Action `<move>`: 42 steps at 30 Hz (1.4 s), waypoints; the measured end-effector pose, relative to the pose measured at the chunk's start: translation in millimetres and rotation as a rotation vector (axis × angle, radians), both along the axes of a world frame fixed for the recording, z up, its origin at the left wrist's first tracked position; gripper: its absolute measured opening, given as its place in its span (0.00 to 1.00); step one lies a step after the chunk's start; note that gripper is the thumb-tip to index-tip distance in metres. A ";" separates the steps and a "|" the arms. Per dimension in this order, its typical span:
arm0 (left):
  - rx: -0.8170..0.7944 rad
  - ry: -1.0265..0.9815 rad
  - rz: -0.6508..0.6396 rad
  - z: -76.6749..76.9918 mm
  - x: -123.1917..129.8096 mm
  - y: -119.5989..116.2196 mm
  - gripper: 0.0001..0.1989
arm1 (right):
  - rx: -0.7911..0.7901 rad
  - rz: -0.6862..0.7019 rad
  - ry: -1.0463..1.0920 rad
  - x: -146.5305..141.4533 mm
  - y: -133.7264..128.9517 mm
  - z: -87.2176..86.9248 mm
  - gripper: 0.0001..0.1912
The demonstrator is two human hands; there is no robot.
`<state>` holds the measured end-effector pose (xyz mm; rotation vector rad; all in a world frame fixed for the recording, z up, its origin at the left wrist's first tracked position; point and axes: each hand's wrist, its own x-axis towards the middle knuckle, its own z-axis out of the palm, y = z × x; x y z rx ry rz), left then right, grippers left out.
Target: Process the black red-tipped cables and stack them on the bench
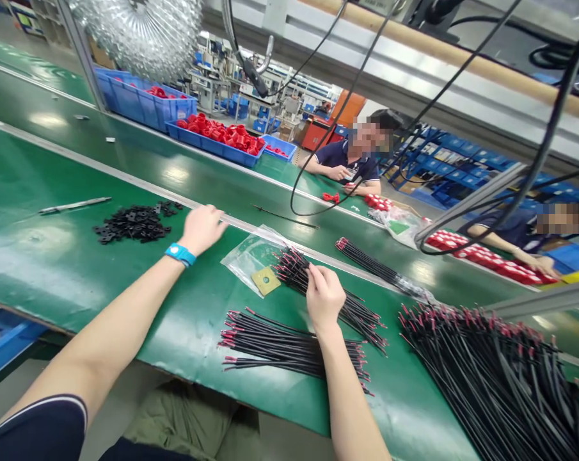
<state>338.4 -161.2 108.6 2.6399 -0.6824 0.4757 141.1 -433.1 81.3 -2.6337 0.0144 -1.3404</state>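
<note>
My left hand (203,232), with a blue wristband (180,254), is over the metal strip at the bench's far edge. Its fingers are partly hidden; the visible ones look apart, with nothing seen in them. Just left of it lies a heap of small black flat parts (134,223). My right hand (325,296) is closed in a pinch at the upper end of a bundle of black cables (361,315) with red tips; how many it grips is hidden. Nearer me lies a second bundle of black cables (279,342). A yellowish square plate with a hole (259,285) rests on a clear plastic bag (244,259).
A large pile of black cables (491,365) covers the right side. A pen (75,205) lies at left. Beyond the strip are a cable bundle (366,259), a thin dark rod (286,218) and blue bins of red parts (217,137). Two people sit opposite; black cords hang overhead.
</note>
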 end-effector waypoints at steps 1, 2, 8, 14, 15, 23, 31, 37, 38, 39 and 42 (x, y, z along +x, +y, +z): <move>0.132 -0.009 0.160 -3.2 11.4 12.6 0.21 | -0.035 -0.009 0.043 3.1 -4.1 -2.8 0.11; 0.233 0.010 0.273 -7.1 20.5 23.5 0.21 | -0.064 -0.008 0.102 5.9 -7.4 -5.7 0.12; 0.438 0.256 0.378 -15.4 36.5 48.1 0.21 | -0.015 0.019 0.262 4.8 -9.7 -12.3 0.14; 0.476 0.315 0.283 -2.5 34.2 51.1 0.17 | 0.046 0.020 0.308 -6.3 -1.3 -11.7 0.11; 0.476 0.315 0.276 -0.8 33.3 52.3 0.17 | 0.042 0.022 0.323 -6.5 -0.4 -12.1 0.10; 0.431 0.289 0.312 7.6 31.6 58.2 0.18 | 0.200 0.161 0.452 -13.2 15.0 8.1 0.06; 0.464 0.300 0.363 1.5 36.9 56.3 0.17 | 0.350 0.570 0.976 -27.8 44.5 13.5 0.06; 0.460 0.275 0.298 -1.2 39.2 52.9 0.18 | 0.317 0.600 0.999 -28.6 45.8 14.9 0.05; 0.456 0.265 0.271 -2.2 39.2 50.2 0.19 | 0.305 0.596 1.003 -28.7 45.5 16.7 0.05; 0.451 0.252 0.241 -3.4 38.9 47.0 0.19 | 0.299 0.585 1.004 -28.8 45.3 18.4 0.06; 0.441 0.213 0.166 -8.7 37.3 36.8 0.20 | 0.333 0.522 0.962 -27.8 43.5 20.1 0.06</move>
